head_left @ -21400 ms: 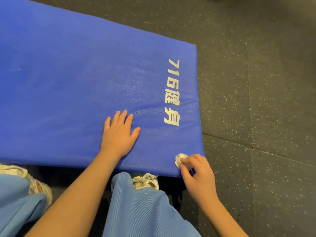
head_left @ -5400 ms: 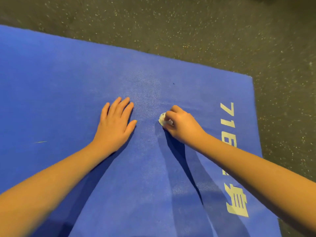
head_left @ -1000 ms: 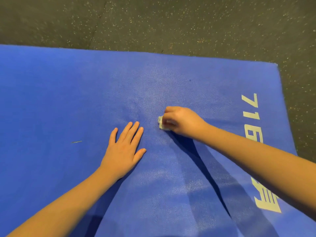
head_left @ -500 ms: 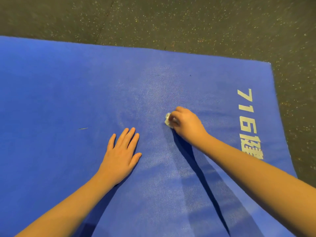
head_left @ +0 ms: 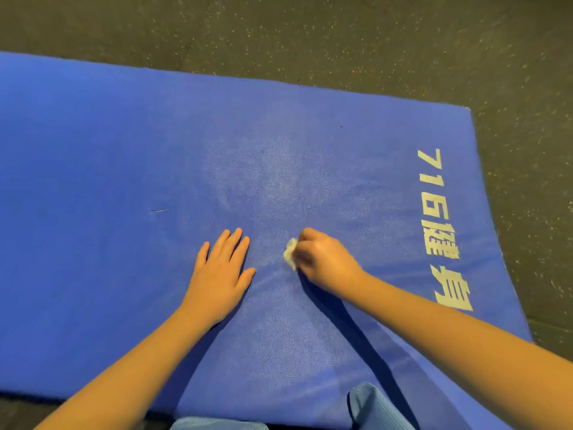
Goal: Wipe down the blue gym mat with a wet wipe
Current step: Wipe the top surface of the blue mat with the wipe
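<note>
The blue gym mat (head_left: 108, 187) lies flat on the floor and fills most of the view, with white lettering (head_left: 438, 212) along its right end. My right hand (head_left: 325, 263) grips a small crumpled white wet wipe (head_left: 290, 257) and presses it onto the middle of the mat. My left hand (head_left: 221, 274) rests flat on the mat just left of the wipe, fingers straight and spread. A paler, damp-looking patch (head_left: 273, 172) shows on the mat beyond both hands.
Dark speckled rubber floor (head_left: 341, 35) surrounds the mat beyond its far and right edges. A thin dark scrap (head_left: 159, 210) lies on the mat to the left. My knees in light blue trousers (head_left: 378, 408) touch the near edge.
My right hand has dragged the wipe toward me across the mat. My left hand stays flat beside it. The view has pulled back, showing the near edge and my knees.
</note>
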`<state>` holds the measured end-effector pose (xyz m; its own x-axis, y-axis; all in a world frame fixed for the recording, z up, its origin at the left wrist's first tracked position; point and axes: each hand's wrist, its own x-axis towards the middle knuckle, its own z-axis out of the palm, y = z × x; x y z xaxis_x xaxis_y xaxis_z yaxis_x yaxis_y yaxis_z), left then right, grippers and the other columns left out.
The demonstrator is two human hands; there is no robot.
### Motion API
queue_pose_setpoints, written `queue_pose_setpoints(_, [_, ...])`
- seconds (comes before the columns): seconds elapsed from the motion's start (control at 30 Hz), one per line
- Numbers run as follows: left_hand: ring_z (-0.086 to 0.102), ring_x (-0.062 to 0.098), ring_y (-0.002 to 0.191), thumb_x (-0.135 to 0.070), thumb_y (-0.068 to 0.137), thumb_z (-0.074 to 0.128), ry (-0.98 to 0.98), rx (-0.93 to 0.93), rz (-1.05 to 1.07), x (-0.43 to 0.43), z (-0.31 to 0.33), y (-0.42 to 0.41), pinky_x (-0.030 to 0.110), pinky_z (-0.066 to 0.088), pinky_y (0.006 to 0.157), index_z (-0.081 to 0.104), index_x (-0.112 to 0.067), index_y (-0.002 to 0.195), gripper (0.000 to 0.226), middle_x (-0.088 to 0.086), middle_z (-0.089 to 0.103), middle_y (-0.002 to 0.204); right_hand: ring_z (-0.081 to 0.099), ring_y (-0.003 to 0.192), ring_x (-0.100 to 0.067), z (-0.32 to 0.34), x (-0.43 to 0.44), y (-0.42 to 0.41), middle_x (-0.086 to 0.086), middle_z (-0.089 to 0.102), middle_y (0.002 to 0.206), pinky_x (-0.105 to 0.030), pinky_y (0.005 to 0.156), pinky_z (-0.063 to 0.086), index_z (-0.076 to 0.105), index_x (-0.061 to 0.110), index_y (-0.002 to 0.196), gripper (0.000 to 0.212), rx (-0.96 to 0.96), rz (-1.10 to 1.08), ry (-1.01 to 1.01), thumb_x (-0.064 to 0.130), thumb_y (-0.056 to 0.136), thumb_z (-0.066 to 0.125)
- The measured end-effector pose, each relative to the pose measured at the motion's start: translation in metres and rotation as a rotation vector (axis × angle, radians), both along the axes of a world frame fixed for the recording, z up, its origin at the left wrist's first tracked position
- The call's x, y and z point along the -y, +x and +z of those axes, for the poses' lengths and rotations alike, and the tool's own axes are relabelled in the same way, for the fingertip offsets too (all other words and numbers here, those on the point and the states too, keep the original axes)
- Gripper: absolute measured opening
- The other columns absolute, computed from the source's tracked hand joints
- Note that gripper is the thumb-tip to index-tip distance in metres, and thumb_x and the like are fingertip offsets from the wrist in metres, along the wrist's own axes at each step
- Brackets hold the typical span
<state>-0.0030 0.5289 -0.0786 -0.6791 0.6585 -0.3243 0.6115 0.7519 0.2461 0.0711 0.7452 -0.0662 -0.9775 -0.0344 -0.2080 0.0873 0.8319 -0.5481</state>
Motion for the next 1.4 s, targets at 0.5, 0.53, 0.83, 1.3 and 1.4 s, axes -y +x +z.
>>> queue_pose_setpoints(0.5, [0.008,0.017,0.149,-0.061,0.08,0.002,0.056,0.03,0.085,0.037,0.011,0.039,0.039,0.001,0.119,0.027,-0.019,0.151,0.086,-0.004,0.018,0.16,0.045,0.065,-0.014,0.026,0.036,0.061,-0.003,0.054,0.084,-0.03,0.063,0.04,0.072,0.008,0.082,0.008,0.092,0.103,-0.185,0.01,0.084,0.065])
queue_pose_setpoints(0.53, [0.01,0.018,0.148,-0.06,0.082,0.003,0.058,0.022,0.095,0.039,0.011,0.041,0.039,0.002,0.119,0.03,-0.018,0.151,0.085,-0.003,0.02,0.159,0.046,0.066,-0.014,0.026,0.034,0.058,-0.003,0.056,0.085,-0.03,0.064,0.041,0.073,0.008,0.085,0.008,0.099,0.105,-0.18,0.01,0.083,0.065])
queue_pose_setpoints(0.83, [0.008,0.016,0.148,-0.058,0.085,0.004,0.054,0.011,0.121,0.051,0.022,0.065,0.038,0.001,0.118,0.028,-0.019,0.151,0.08,-0.005,0.018,0.16,0.046,0.067,-0.016,0.042,0.078,0.083,0.003,0.045,0.079,-0.027,0.061,0.032,0.069,0.013,0.074,0.013,0.047,0.089,-0.196,0.009,0.083,0.061])
queue_pose_setpoints(1.3, [0.018,0.02,0.147,-0.042,0.095,0.027,0.164,0.015,0.18,0.053,0.028,0.073,0.041,0.005,0.118,0.041,-0.014,0.144,0.059,0.001,0.031,0.155,0.045,0.064,-0.014,0.046,0.083,0.098,0.002,0.049,0.082,-0.023,0.06,0.037,0.07,0.009,0.081,0.004,0.057,0.19,-0.199,0.01,0.083,0.067])
queue_pose_setpoints(1.4, [0.012,0.017,0.148,-0.033,0.104,0.036,0.157,0.036,0.174,0.053,0.03,0.071,0.038,0.001,0.118,0.036,-0.015,0.147,0.047,-0.002,0.025,0.158,0.053,0.068,-0.025,0.036,0.076,0.083,-0.006,0.054,0.086,-0.033,0.063,0.044,0.069,0.008,0.078,0.007,-0.028,-0.045,-0.087,0.008,0.083,0.064])
